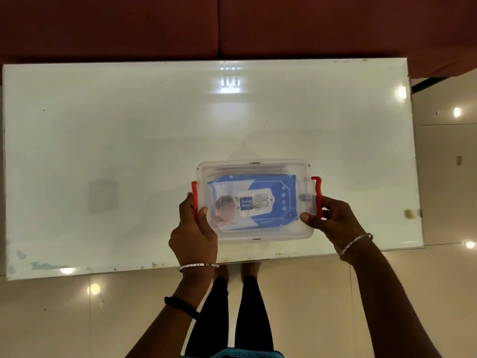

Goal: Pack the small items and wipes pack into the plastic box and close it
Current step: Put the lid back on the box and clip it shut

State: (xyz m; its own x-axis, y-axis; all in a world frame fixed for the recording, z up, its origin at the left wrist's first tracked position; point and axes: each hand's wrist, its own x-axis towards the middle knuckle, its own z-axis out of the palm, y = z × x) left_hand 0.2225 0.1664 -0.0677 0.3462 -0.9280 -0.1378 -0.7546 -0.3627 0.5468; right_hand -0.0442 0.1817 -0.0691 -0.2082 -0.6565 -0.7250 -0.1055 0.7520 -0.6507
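While we stood at the near edge of the counter (103,151), this was the scene:
Box: the clear box (254,232) sat on the counter near its front edge, lid (254,166) on.
Wipes: the blue pack (268,192) lay flat inside, visible through the lid; small items beside it were too blurred for us to identify.
Left hand: our left hand (193,233) gripped the box's left end, thumb on the lid, fingers (187,202) curled round the red latch (195,192).
Right hand: our right hand (333,220) gripped the right end, thumb on the lid corner, fingers closed against the right latch (318,192).
Wrists: we wore a bangle (198,266) on each.
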